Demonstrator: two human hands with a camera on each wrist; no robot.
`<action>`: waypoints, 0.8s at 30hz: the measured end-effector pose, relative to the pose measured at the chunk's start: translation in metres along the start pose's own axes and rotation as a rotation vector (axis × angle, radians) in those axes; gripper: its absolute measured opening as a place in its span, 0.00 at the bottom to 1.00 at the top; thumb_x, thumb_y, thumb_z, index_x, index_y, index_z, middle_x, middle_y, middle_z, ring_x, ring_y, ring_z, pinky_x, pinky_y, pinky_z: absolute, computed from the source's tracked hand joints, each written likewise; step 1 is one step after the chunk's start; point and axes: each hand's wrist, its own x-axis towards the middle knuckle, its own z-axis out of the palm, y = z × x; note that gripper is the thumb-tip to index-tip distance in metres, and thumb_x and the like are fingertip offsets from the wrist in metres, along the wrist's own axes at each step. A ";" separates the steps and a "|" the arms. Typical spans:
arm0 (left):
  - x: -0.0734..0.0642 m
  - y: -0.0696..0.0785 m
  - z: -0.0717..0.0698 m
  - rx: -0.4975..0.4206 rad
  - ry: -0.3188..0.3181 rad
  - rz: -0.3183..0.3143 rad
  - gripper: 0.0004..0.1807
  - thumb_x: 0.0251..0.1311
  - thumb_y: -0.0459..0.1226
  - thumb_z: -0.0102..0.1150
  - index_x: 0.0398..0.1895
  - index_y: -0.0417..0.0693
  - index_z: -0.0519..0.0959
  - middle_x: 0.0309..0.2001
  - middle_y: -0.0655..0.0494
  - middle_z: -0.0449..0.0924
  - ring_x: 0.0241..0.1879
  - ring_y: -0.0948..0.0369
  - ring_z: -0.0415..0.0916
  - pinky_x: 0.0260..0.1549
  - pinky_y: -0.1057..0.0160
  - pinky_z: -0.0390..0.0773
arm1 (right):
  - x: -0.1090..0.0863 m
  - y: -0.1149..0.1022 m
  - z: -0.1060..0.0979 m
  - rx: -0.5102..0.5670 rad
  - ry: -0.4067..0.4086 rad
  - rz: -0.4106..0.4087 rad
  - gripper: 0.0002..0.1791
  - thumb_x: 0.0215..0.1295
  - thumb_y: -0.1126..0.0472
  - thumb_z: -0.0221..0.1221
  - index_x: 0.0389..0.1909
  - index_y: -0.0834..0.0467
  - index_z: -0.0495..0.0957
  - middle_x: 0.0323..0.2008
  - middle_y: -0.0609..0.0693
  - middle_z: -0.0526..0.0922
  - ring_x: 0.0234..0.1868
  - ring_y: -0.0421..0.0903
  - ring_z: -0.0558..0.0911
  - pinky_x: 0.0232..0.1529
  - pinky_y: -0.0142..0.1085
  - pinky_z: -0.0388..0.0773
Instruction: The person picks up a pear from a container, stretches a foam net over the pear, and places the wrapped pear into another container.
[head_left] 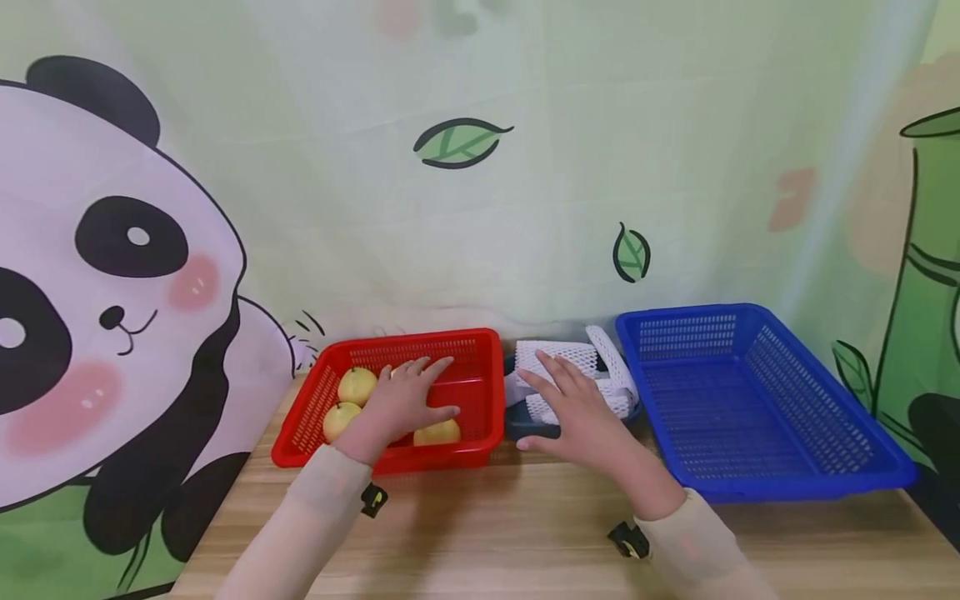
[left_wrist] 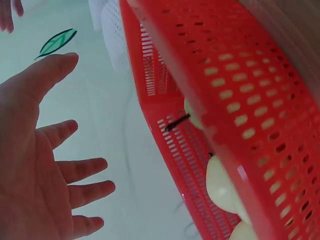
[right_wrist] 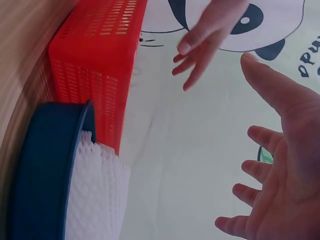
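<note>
"Fruit (head_left: 357, 386) first: where does it sit against the hands?"

"Inside the red basket (head_left: 501, 400). The left hand (head_left: 407, 400) hangs over it, fingers spread, holding nothing. Two pieces show along the basket's left side and another near its front edge, just under the thumb as the head view has it. From the left wrist, you see a gap between palm and rim."

"And the right hand (head_left: 581, 410)?"

"Fingers apart too, nothing in them. It's above white foam netting (head_left: 547, 354), which is heaped in a dark blue tub (right_wrist: 45, 170) between the red basket and a larger blue basket (head_left: 727, 417)."

"What's it all made of?"

"Both baskets look like plastic, roughly rectangular, with rows of small slots through the walls. The tub's wall is smooth and curved; the netting is an open mesh in sleeve-like pieces. The fruit is round, smooth and pale yellow, with thin dark stems. Under everything, the table (head_left: 480, 533) has a streaky wood grain."

"Any writing?"

"Black letters (right_wrist: 304, 71) on the printed backdrop (head_left: 540, 233), turned sideways and cut off at the frame's edge. I get something like 'opu'; the whole word I can't tell."
</note>
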 end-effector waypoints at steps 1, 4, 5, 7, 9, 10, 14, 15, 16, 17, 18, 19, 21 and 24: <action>0.001 -0.001 -0.002 -0.002 -0.008 -0.003 0.51 0.54 0.53 0.74 0.80 0.58 0.60 0.77 0.45 0.65 0.74 0.42 0.63 0.74 0.31 0.58 | 0.001 -0.002 0.001 -0.001 -0.002 -0.006 0.49 0.57 0.43 0.71 0.78 0.52 0.62 0.82 0.59 0.53 0.81 0.67 0.54 0.74 0.70 0.58; 0.005 -0.004 -0.006 -0.019 -0.036 -0.013 0.50 0.54 0.54 0.73 0.79 0.58 0.61 0.76 0.46 0.67 0.74 0.43 0.65 0.74 0.32 0.59 | 0.003 -0.007 0.005 -0.006 -0.006 -0.017 0.49 0.57 0.43 0.72 0.77 0.52 0.63 0.82 0.58 0.55 0.81 0.66 0.56 0.74 0.68 0.61; 0.007 -0.005 -0.008 -0.029 -0.044 -0.015 0.49 0.54 0.54 0.73 0.79 0.58 0.62 0.75 0.47 0.67 0.73 0.43 0.65 0.74 0.33 0.59 | 0.004 -0.009 0.006 -0.009 -0.007 -0.020 0.49 0.57 0.44 0.71 0.77 0.51 0.63 0.81 0.58 0.56 0.81 0.65 0.56 0.74 0.67 0.61; 0.010 -0.006 -0.009 -0.054 -0.061 -0.022 0.46 0.55 0.53 0.72 0.77 0.57 0.65 0.75 0.47 0.69 0.73 0.44 0.66 0.75 0.33 0.58 | 0.005 -0.012 0.008 -0.015 -0.002 -0.032 0.47 0.58 0.44 0.71 0.77 0.51 0.63 0.80 0.58 0.58 0.80 0.64 0.58 0.73 0.66 0.63; 0.014 -0.006 -0.010 -0.075 -0.076 -0.025 0.42 0.56 0.53 0.72 0.75 0.55 0.69 0.74 0.47 0.71 0.73 0.44 0.67 0.76 0.34 0.57 | 0.005 -0.015 0.010 -0.013 0.001 -0.042 0.45 0.59 0.45 0.71 0.76 0.51 0.65 0.79 0.58 0.61 0.79 0.63 0.61 0.73 0.65 0.65; 0.015 -0.006 -0.011 -0.083 -0.084 -0.028 0.41 0.57 0.53 0.71 0.74 0.55 0.70 0.73 0.47 0.71 0.72 0.45 0.68 0.76 0.34 0.57 | 0.006 -0.017 0.012 -0.010 0.002 -0.047 0.45 0.59 0.46 0.71 0.75 0.52 0.66 0.79 0.58 0.62 0.78 0.63 0.62 0.73 0.64 0.65; 0.021 -0.006 -0.015 -0.103 -0.103 -0.044 0.37 0.58 0.52 0.70 0.71 0.54 0.73 0.70 0.50 0.76 0.66 0.47 0.74 0.71 0.38 0.69 | 0.008 -0.023 0.018 0.002 -0.001 -0.059 0.43 0.58 0.48 0.73 0.73 0.52 0.68 0.77 0.57 0.65 0.77 0.61 0.64 0.71 0.61 0.70; 0.023 -0.006 -0.016 -0.110 -0.108 -0.045 0.36 0.59 0.52 0.70 0.71 0.54 0.74 0.69 0.50 0.77 0.64 0.48 0.76 0.68 0.39 0.73 | 0.008 -0.025 0.020 0.005 -0.005 -0.058 0.43 0.57 0.48 0.73 0.73 0.52 0.69 0.77 0.57 0.66 0.77 0.60 0.65 0.71 0.61 0.71; 0.024 -0.006 -0.017 -0.119 -0.116 -0.050 0.36 0.59 0.52 0.70 0.71 0.54 0.74 0.68 0.51 0.78 0.62 0.49 0.77 0.66 0.41 0.75 | 0.009 -0.026 0.021 0.010 -0.012 -0.056 0.43 0.57 0.48 0.73 0.73 0.52 0.69 0.77 0.57 0.66 0.77 0.60 0.65 0.70 0.60 0.71; 0.025 -0.006 -0.019 -0.129 -0.125 -0.056 0.35 0.60 0.52 0.70 0.70 0.54 0.74 0.67 0.51 0.79 0.60 0.51 0.78 0.65 0.42 0.77 | 0.009 -0.027 0.022 0.014 -0.020 -0.054 0.43 0.57 0.48 0.73 0.73 0.52 0.69 0.77 0.56 0.66 0.77 0.60 0.65 0.70 0.60 0.72; 0.027 -0.007 -0.020 -0.136 -0.136 -0.061 0.35 0.60 0.52 0.70 0.70 0.55 0.75 0.66 0.52 0.80 0.58 0.52 0.78 0.64 0.43 0.79 | 0.009 -0.028 0.024 0.020 -0.029 -0.051 0.43 0.57 0.48 0.74 0.73 0.52 0.70 0.77 0.56 0.66 0.77 0.60 0.65 0.69 0.60 0.73; 0.028 -0.008 -0.021 -0.143 -0.150 -0.064 0.34 0.60 0.52 0.70 0.70 0.55 0.75 0.66 0.53 0.80 0.57 0.53 0.79 0.63 0.44 0.80 | 0.009 -0.029 0.025 0.025 -0.036 -0.049 0.43 0.57 0.49 0.74 0.72 0.52 0.70 0.77 0.56 0.66 0.77 0.60 0.65 0.69 0.60 0.73; 0.031 -0.010 -0.024 -0.159 -0.181 -0.084 0.33 0.60 0.52 0.69 0.69 0.56 0.76 0.65 0.54 0.80 0.57 0.54 0.78 0.62 0.45 0.80 | 0.009 -0.030 0.027 0.032 -0.049 -0.049 0.42 0.57 0.50 0.74 0.72 0.52 0.71 0.76 0.57 0.67 0.76 0.60 0.66 0.69 0.59 0.74; 0.036 -0.013 -0.029 -0.181 -0.232 -0.122 0.32 0.60 0.53 0.69 0.68 0.57 0.77 0.65 0.55 0.81 0.59 0.54 0.76 0.62 0.44 0.80 | 0.010 -0.031 0.031 0.044 -0.052 -0.051 0.40 0.57 0.51 0.74 0.70 0.54 0.72 0.75 0.57 0.69 0.75 0.59 0.68 0.68 0.57 0.75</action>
